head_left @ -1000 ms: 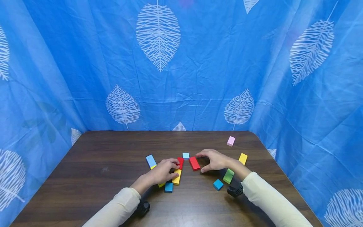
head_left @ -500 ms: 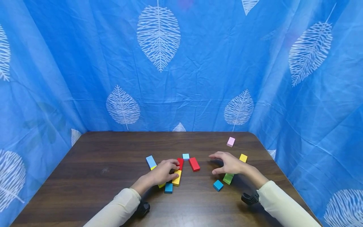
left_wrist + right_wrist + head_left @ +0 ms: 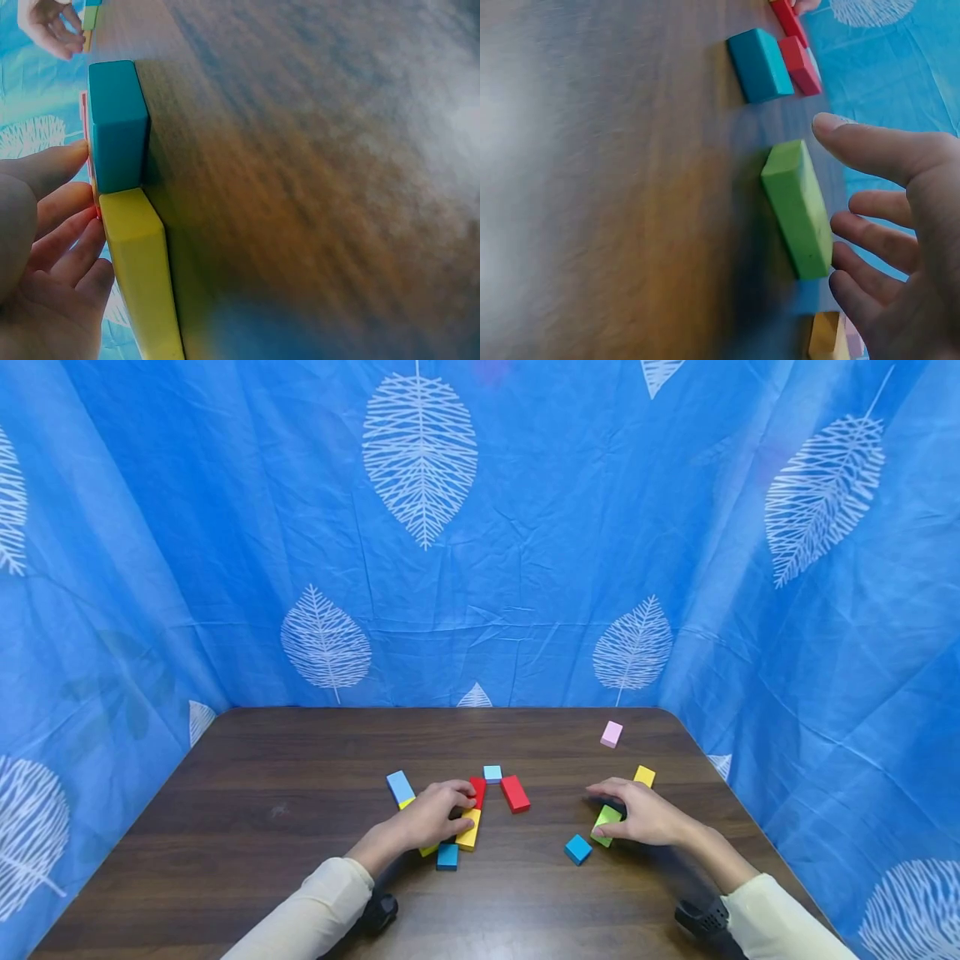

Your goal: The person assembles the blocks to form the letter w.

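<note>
The head view showed a big blue curtain [image 3: 525,527] with white leaves on it, hanging behind a brown table [image 3: 187,835]. A person had two hands over the table. The right hand [image 3: 645,812] was spread, with the thumb well apart from the fingers and nothing pinched between them. The left hand [image 3: 429,817] was bent over some blocks, with its thumb by a yellow block [image 3: 469,833] and its fingers by a red block [image 3: 477,788]; I could not tell if it was pinching them or just resting there. The green block [image 3: 799,206] lay flat on the right part of the table, just to the left of the right palm, so that hand was much nearer to it than the other one. Its long side pointed away from the person and leaned a bit to the right. The thumb was over its near end and the fingers were around its far end, but I could not tell if any of them touched it. A second yellow block [image 3: 643,775] lay past the green one, and a second red block [image 3: 515,794] lay between the two hands. A small blue block [image 3: 578,849] sat near the green one, on its left, and a small pink block [image 3: 611,734] sat farther back.
</note>
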{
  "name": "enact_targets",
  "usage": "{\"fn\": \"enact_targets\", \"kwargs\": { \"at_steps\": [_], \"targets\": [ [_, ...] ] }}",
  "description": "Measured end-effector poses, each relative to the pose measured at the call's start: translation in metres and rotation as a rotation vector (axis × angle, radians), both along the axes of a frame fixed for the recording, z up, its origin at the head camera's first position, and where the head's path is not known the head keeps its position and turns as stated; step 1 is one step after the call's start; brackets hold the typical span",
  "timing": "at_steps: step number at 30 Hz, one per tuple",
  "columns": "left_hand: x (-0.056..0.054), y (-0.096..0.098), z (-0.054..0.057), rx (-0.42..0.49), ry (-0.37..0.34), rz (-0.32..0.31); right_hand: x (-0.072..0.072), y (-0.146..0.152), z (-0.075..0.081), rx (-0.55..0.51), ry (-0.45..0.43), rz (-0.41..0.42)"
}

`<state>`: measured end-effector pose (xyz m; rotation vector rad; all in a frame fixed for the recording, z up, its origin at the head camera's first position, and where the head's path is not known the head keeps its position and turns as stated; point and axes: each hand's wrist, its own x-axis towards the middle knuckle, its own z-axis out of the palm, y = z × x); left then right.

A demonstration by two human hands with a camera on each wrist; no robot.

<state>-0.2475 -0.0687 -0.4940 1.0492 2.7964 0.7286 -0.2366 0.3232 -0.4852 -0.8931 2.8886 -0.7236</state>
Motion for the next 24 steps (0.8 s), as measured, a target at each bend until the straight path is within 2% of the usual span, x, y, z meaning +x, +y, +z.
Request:
{"fn": "enact_targets", "kwargs": {
  "at_steps": [11, 17, 24],
  "targets": [
    [0.0, -0.002, 0.0, 0.002, -0.001, -0.003, 0.01, 0.007, -0.014, -0.002, 0.062, -0.076],
    [-0.001, -0.002, 0.0, 0.005, -0.011, 0.002, 0.01, 0.005, -0.014, -0.029, 0.032, -0.107],
    [-0.002, -0.001, 0.0, 0.003, -0.013, 0.002, 0.006, 0.006, -0.012, -0.052, -0.026, -0.093]
  ]
}}
